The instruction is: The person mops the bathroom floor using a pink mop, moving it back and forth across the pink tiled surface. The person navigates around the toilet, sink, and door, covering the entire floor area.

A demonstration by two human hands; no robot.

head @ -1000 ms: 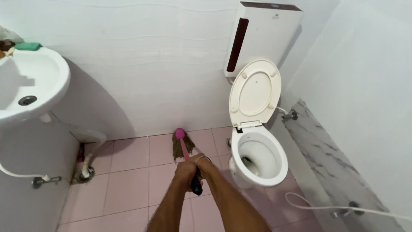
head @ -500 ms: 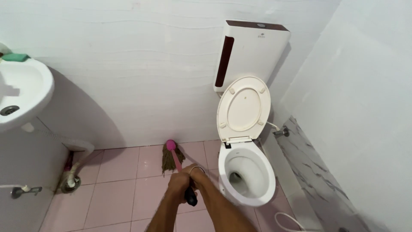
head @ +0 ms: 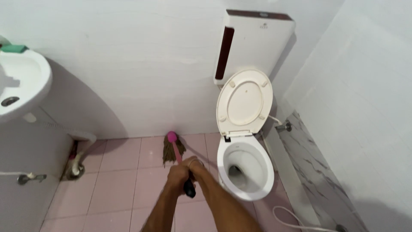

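Note:
Both my hands hold one short broom low over the pink floor tiles (head: 116,184). My left hand (head: 177,172) wraps the pink handle, and my right hand (head: 196,166), with a thin bangle at the wrist, grips right beside it. The handle's black end (head: 189,189) sticks out below my hands. The broom's brown bristles (head: 172,150), topped by a pink cap, rest on the floor against the white back wall, left of the toilet.
A white toilet (head: 225,169) stands to the right with its seat and lid (head: 244,101) raised against a white and brown cistern (head: 257,43). A white basin (head: 25,81) holding a green item (head: 13,48) hangs at left above a drain pipe (head: 77,161). A hose (head: 292,219) lies at bottom right.
The view has shifted slightly right and then up. My hands and the broom stay at the same spot by the wall, with the grip unchanged.

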